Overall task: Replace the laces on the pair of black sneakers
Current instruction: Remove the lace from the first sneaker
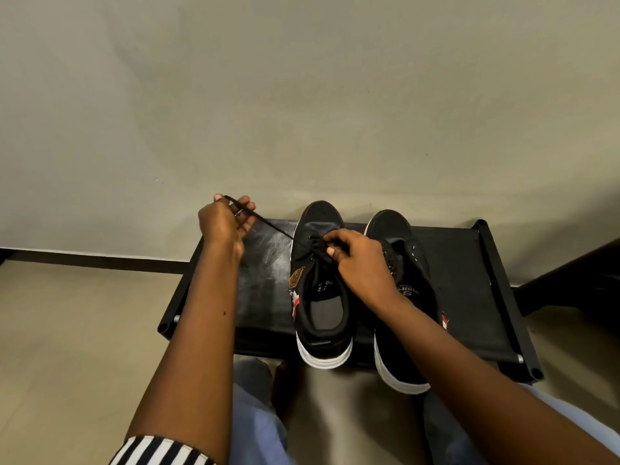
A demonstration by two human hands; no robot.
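Two black sneakers with white soles stand side by side on a low black stool, toes pointing away from me. The left sneaker has a black lace threaded through its front eyelets. My left hand is raised to the left of the shoe and grips one end of that lace, which runs taut to the eyelets. My right hand pinches the lace at the left sneaker's eyelets. The right sneaker is partly hidden under my right forearm, and I see no lace in it.
The stool stands on a pale tiled floor against a plain beige wall with a dark skirting board. My knees in blue jeans sit just before the stool. A dark piece of furniture is at the right edge.
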